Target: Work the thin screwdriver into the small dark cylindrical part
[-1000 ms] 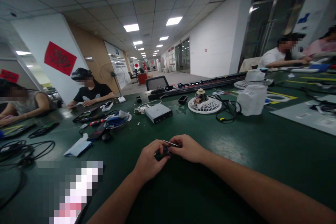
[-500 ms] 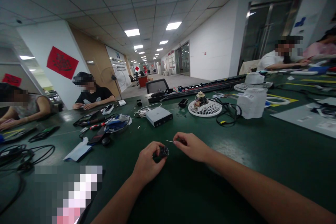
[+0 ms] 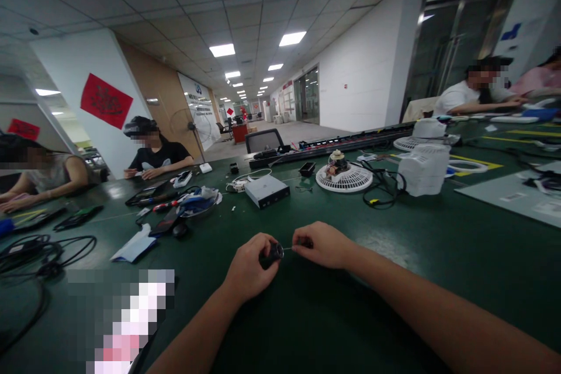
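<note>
Just above the green table, my left hand (image 3: pixel 249 267) is closed around a small black cylinder (image 3: pixel 275 252), whose round open end faces right. Between the fingertips of my right hand (image 3: pixel 322 244), a thin metal rod (image 3: pixel 287 249) is pinched and points left. The rod's tip is at the cylinder's open end; I cannot tell whether it touches or goes inside. Beyond both hands lies a silver disc drive (image 3: pixel 268 189) with a dark front.
A white fan grille with a motor (image 3: pixel 344 180) and a white plastic housing (image 3: pixel 423 170) stand at the back right. A blue cloth (image 3: pixel 195 203), a black mouse (image 3: pixel 179 230) and a light blue folded sheet (image 3: pixel 134 245) lie leftward. Several people sit around the table.
My right hand has brought the rod down and left to the cylinder's open end. My left hand still holds the cylinder, and the view has shifted slightly.
</note>
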A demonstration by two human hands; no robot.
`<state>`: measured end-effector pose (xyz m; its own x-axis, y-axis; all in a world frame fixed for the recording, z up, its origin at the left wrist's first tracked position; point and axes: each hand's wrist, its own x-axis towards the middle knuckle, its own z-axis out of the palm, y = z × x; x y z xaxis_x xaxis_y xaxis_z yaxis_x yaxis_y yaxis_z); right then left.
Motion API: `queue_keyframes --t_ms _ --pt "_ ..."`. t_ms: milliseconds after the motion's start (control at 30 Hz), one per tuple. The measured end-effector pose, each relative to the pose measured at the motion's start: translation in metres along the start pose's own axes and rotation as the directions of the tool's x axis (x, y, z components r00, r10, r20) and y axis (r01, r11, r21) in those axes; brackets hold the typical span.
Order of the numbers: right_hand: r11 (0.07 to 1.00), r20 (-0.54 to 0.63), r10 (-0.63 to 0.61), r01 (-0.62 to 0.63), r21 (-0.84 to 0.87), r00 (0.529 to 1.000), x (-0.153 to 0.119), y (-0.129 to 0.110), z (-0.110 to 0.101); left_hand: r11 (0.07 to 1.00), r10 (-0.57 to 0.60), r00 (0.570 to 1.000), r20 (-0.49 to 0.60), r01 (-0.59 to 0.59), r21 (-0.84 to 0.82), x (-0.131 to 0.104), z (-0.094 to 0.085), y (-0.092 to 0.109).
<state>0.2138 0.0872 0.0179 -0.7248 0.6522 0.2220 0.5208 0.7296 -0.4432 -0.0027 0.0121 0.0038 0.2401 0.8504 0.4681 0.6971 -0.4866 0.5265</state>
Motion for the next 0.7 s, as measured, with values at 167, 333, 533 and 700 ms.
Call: queue_keyframes --t_ms 167,333,533,700 --pt "0.999 0.022 -0.016 0.015 0.038 1.0 -0.0005 -0.004 -0.0015 1.0 0.001 1.0 -0.001 -0.001 0.003 -0.0003 -0.0001 -0.0013" --pt "0.996 -0.034 0.042 -0.044 -0.072 0.999 -0.0005 -0.0055 -0.003 1.0 -0.008 1.0 0.01 0.008 -0.003 -0.0009 0.0001 -0.0007" --pt "1.0 0.038 0.005 -0.005 0.009 0.999 -0.0015 -0.0059 -0.0017 1.0 -0.023 1.0 0.016 0.022 0.009 -0.0014 -0.0008 0.0" --pt "0.997 -0.017 0.049 -0.05 -0.061 0.999 -0.0001 -0.0078 -0.0013 1.0 -0.03 0.999 0.024 0.03 0.0 -0.001 -0.0011 0.0009"
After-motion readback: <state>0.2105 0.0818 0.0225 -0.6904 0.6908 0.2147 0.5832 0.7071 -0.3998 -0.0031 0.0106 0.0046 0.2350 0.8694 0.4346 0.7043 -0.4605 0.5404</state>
